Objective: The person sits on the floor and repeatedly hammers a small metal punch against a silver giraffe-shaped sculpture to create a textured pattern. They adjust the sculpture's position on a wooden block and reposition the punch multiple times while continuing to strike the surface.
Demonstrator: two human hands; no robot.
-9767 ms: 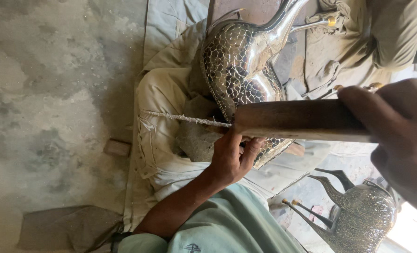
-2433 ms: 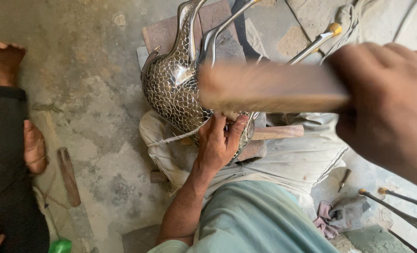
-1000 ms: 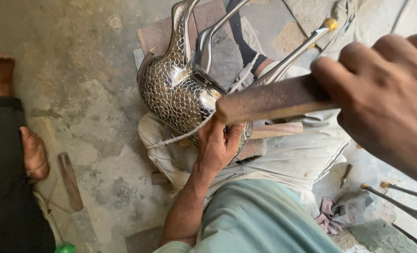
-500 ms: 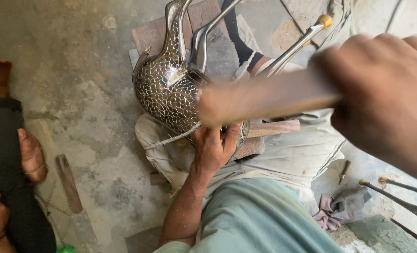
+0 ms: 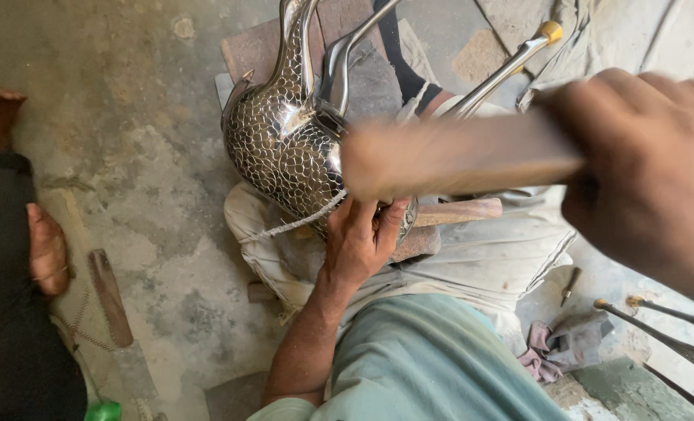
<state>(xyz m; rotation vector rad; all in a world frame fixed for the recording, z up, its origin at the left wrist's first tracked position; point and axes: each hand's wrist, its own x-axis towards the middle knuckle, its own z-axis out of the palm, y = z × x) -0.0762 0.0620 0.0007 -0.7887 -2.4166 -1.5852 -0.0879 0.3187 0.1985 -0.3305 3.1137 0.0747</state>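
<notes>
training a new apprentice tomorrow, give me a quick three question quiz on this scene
1. True or false: the left hand rests against the underside of the patterned metal jug.
2. What does the right hand grip? A) a wooden mallet B) a paintbrush C) a glass bottle
3. Fill in: a twisted ___ runs from under the jug across the person's lap.

Key
1. True.
2. A: the wooden mallet, blurred, is level with the jug's side.
3. Cord.
</notes>
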